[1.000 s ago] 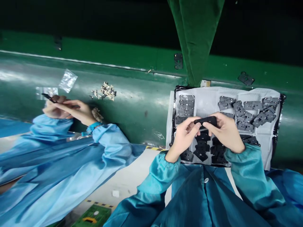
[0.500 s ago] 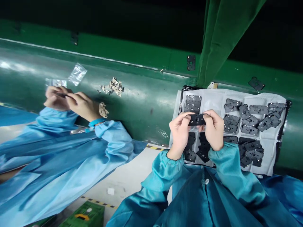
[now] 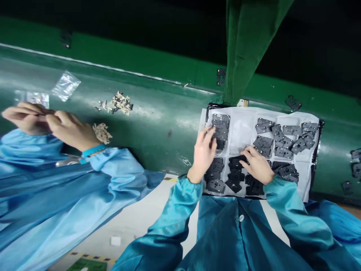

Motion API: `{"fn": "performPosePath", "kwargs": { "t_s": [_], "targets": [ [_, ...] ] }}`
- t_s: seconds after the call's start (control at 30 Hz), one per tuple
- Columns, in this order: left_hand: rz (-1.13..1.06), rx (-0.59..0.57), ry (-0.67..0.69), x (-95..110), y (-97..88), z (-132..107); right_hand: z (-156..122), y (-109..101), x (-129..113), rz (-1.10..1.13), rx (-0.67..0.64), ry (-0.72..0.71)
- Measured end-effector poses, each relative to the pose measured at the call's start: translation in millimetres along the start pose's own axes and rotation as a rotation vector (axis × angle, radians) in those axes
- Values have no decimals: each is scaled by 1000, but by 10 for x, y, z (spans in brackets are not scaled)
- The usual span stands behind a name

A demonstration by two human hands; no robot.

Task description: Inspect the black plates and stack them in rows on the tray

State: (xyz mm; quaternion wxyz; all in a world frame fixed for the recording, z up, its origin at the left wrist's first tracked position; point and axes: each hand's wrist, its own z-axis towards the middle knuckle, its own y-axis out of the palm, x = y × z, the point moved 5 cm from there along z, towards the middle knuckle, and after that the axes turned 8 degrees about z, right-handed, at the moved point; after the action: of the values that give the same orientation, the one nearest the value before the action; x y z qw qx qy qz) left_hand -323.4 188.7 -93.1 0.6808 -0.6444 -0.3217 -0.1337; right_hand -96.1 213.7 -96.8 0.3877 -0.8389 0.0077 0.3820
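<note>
While the left hand (image 3: 203, 151), fingers parted, is hovering just beside gray plates (image 3: 221, 128), the right hand (image 3: 257, 165) is touching a black plate (image 3: 235, 162) at its fingertips (pinched or not, one cannot tell). Beneath both, a tray (image 3: 241, 131) is lying.

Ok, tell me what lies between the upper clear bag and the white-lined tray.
In the head view, a heap of small pale and dark parts lies on the green bench between the upper bag and the tray.

Left hand (image 3: 202, 152) by gray plates (image 3: 221, 123), right hand (image 3: 257, 164) at black plates (image 3: 235, 174), white-lined tray (image 3: 239, 130) beneath
</note>
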Motion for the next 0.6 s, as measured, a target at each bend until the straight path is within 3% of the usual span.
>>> {"fn": "performPosePath", "kwargs": {
  "t_s": [0.1, 0.2, 0.33, 0.43, 0.6],
  "targets": [
    [-6, -55, 45, 118, 95, -208, -17, 49, -25, 134, 25, -2],
    [-93, -94, 100, 242, 136, -324, -5, -53, 2, 366, 48, -9],
    [-248, -230, 123, 462, 227, -370, -13, -213, 60, 624, 115, 38],
    [-363, -272, 16, 563, 314, -368, -27, -261, 105, 841, 223, 170],
    [-668, -177, -334, 566, 412, -347, 14, -223, 14, 1242, 392, 281]
  ]
}}
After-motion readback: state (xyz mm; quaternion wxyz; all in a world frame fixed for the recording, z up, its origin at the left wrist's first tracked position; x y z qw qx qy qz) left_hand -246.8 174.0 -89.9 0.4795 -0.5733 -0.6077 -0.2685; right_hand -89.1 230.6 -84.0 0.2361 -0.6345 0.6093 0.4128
